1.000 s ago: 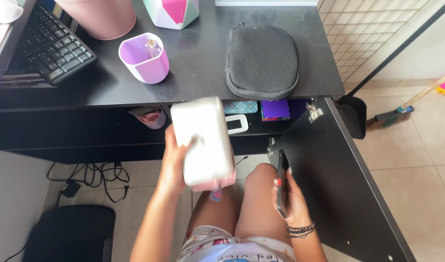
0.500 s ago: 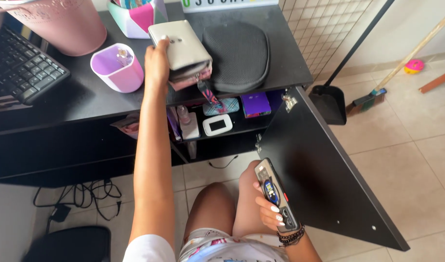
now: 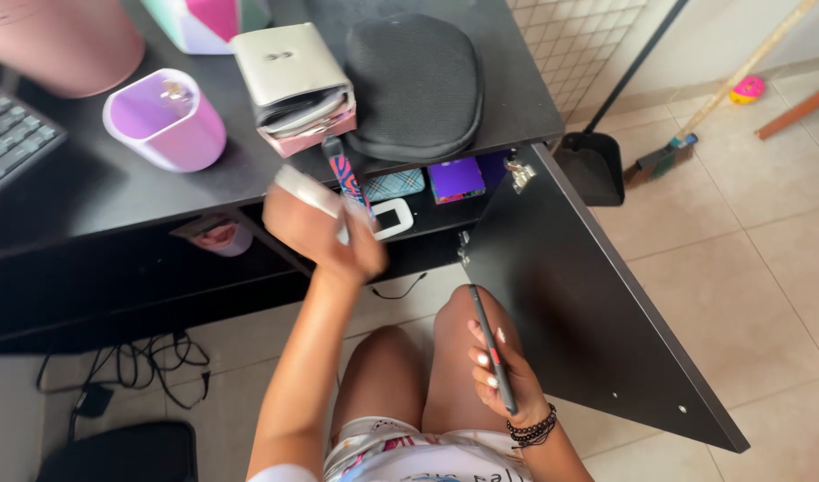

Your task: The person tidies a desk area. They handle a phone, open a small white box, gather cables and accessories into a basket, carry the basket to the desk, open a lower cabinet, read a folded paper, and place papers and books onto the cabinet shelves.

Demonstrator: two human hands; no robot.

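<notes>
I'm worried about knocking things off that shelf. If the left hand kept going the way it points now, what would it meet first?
Probably the small white device on the shelf under the desktop, with the hanging patterned strap close beside that line. The left hand is blurred and already holds something white, so depth is uncertain.

Bright, even daylight fills the view, strongest on the pale floor tiles toward three o'clock, while the space under the black desk at nine o'clock lies in deep shadow. The left hand near centre is smeared by motion blur; the right hand at five o'clock stays sharp. Straight lines bow slightly at the edges.
</notes>
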